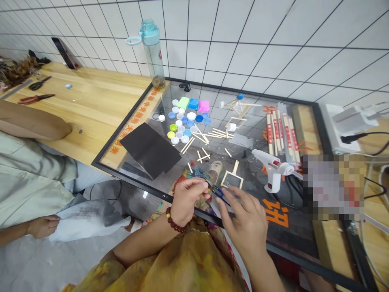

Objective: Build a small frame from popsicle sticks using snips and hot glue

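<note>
My left hand (187,199), a bead bracelet at its wrist, is closed in a pinch over the table's front edge. What its fingertips hold is too small to make out. Close beside it, my right hand (244,213) has thumb and index finger around small blue-handled snips (219,192), whose dark tip points at the left fingertips. Just beyond the hands lies a square frame of pale sticks (224,178) with a stick handle. Short loose sticks (203,155) are scattered farther back. A black sheet (150,150) lies to the left.
Several bottle caps (191,116) and coloured packets (193,104) lie mid-table. A stick structure (235,106) stands behind. At right are a white glue gun (272,170), bundled sticks (275,132) and a power strip (336,129). A bottle (153,56) stands at the back; another person (36,174) sits left.
</note>
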The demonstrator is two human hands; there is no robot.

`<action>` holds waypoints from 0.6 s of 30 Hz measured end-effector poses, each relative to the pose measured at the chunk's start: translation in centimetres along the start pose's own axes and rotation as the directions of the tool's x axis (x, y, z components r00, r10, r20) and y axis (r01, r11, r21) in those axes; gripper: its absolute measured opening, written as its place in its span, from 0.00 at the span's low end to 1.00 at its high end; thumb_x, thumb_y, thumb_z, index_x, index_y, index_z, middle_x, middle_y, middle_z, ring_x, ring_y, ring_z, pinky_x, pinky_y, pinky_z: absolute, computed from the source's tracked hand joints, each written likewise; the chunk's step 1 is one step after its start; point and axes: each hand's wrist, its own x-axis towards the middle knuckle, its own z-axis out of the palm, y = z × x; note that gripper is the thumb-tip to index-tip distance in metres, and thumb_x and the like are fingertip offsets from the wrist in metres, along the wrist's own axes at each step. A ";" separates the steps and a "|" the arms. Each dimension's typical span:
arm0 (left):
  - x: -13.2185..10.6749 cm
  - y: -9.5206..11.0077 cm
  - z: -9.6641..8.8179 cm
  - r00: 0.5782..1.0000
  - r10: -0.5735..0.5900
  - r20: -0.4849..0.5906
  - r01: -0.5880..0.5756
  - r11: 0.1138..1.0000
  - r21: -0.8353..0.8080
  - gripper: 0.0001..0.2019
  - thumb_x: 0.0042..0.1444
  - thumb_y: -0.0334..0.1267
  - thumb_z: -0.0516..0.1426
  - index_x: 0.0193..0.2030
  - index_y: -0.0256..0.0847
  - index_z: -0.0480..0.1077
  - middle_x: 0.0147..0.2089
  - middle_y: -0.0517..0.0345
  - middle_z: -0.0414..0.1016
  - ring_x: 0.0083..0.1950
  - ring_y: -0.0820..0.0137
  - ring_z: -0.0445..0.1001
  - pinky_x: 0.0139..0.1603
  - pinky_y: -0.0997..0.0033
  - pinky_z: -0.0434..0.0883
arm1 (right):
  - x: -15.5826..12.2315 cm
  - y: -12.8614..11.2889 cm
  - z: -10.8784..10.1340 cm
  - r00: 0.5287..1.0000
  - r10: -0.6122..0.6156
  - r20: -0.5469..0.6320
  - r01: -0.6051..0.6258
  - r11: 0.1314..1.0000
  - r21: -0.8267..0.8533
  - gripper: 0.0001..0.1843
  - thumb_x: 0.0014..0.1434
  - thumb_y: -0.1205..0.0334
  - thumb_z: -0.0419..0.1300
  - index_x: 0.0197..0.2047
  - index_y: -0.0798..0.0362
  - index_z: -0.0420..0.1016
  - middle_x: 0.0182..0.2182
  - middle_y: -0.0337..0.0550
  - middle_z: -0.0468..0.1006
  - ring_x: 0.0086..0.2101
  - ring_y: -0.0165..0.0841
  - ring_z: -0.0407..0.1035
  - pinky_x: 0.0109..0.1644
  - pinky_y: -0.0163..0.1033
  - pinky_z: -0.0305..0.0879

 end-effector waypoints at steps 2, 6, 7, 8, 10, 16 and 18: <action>-0.2 0.0 0.2 0.999 0.038 0.026 -0.039 0.998 0.043 0.09 0.42 0.38 0.68 0.25 0.35 0.76 0.31 0.58 0.72 0.27 0.78 0.68 0.30 0.74 0.70 | 0.5 -0.5 -0.2 0.997 0.076 0.005 -0.074 0.961 0.266 0.10 0.60 0.59 0.59 0.44 0.50 0.76 0.41 0.45 0.79 0.40 0.36 0.72 0.44 0.41 0.67; -0.6 -0.4 0.5 0.995 0.073 0.068 -0.080 0.991 0.104 0.08 0.42 0.38 0.67 0.26 0.35 0.77 0.35 0.56 0.74 0.30 0.77 0.69 0.31 0.75 0.69 | 1.2 -1.8 0.1 0.968 0.224 0.117 -0.251 0.799 0.546 0.06 0.59 0.59 0.60 0.37 0.51 0.75 0.32 0.41 0.77 0.31 0.31 0.69 0.35 0.36 0.66; -0.7 -0.4 0.5 0.994 0.067 0.081 -0.075 0.992 0.101 0.08 0.43 0.38 0.67 0.26 0.35 0.77 0.34 0.56 0.74 0.30 0.77 0.69 0.31 0.75 0.68 | 1.2 -2.0 0.2 0.957 0.260 0.129 -0.286 0.769 0.571 0.07 0.59 0.58 0.60 0.35 0.52 0.75 0.30 0.41 0.77 0.30 0.31 0.68 0.34 0.36 0.66; -0.7 -0.5 0.6 0.994 0.051 0.098 -0.060 0.994 0.093 0.08 0.44 0.38 0.67 0.26 0.35 0.77 0.33 0.56 0.73 0.30 0.76 0.69 0.32 0.75 0.68 | 1.2 -2.1 0.3 0.943 0.301 0.143 -0.325 0.735 0.595 0.08 0.59 0.57 0.60 0.34 0.52 0.74 0.29 0.40 0.76 0.29 0.31 0.68 0.34 0.36 0.66; -0.7 -0.4 0.6 0.992 0.006 0.125 -0.016 0.997 0.073 0.08 0.47 0.39 0.65 0.27 0.35 0.77 0.31 0.56 0.73 0.29 0.76 0.69 0.33 0.74 0.69 | 1.0 -2.0 0.6 0.906 0.379 0.191 -0.407 0.647 0.645 0.10 0.59 0.55 0.60 0.32 0.53 0.74 0.26 0.39 0.74 0.27 0.30 0.66 0.31 0.35 0.64; -0.6 0.0 0.3 0.991 0.035 0.131 -0.058 0.983 0.173 0.09 0.49 0.40 0.64 0.33 0.36 0.76 0.28 0.57 0.72 0.28 0.76 0.69 0.34 0.73 0.69 | 1.1 -1.4 0.8 0.861 0.459 0.221 -0.470 0.549 0.691 0.11 0.59 0.55 0.59 0.32 0.53 0.72 0.23 0.37 0.69 0.24 0.27 0.61 0.28 0.32 0.60; -0.7 0.0 0.2 0.985 0.070 0.159 -0.111 0.959 0.262 0.10 0.47 0.38 0.65 0.36 0.37 0.76 0.31 0.57 0.74 0.29 0.76 0.68 0.34 0.74 0.68 | 1.4 -1.5 0.5 0.896 0.416 0.155 -0.412 0.648 0.641 0.09 0.58 0.57 0.59 0.30 0.53 0.71 0.23 0.37 0.69 0.25 0.27 0.61 0.29 0.33 0.60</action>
